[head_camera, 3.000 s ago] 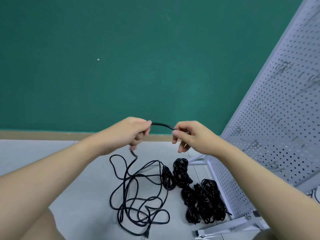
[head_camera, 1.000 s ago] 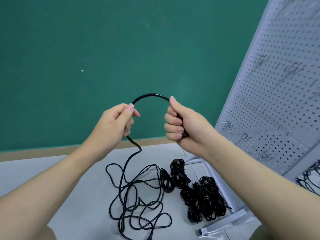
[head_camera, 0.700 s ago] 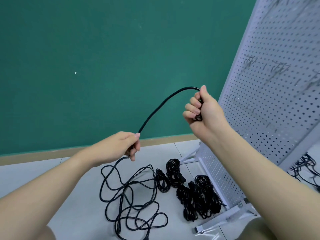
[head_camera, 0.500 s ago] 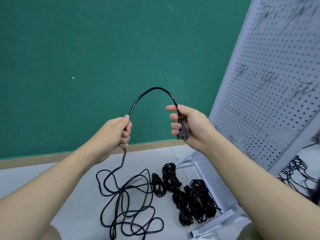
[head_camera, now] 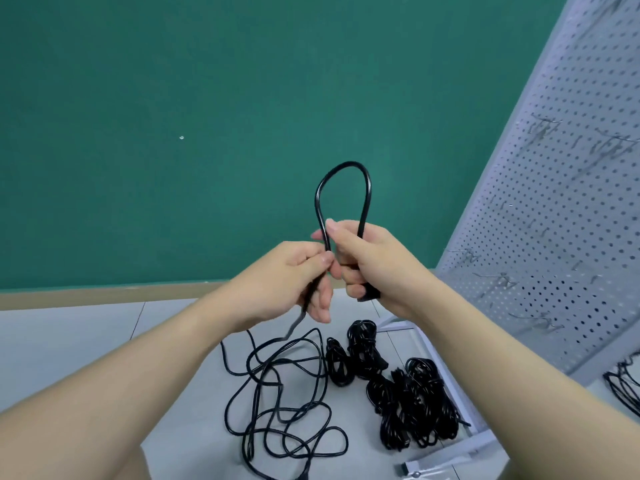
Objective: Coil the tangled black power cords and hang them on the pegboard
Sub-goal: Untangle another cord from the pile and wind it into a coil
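A black cord (head_camera: 343, 188) is held up in a narrow loop before a green wall (head_camera: 207, 98). One side is pinched by the left hand (head_camera: 291, 282), the other gripped by the right hand (head_camera: 374, 261). The cord's slack is trailed down to a loose tangle on the floor (head_camera: 86, 337). Coiled bundles (head_camera: 408, 400) are lain beside the pegboard (head_camera: 561, 220).

A bare workroom or studio: plain green wall (head_camera: 173, 98), grey floor (head_camera: 69, 341), free-standing white pegboard (head_camera: 554, 237) with hooks.
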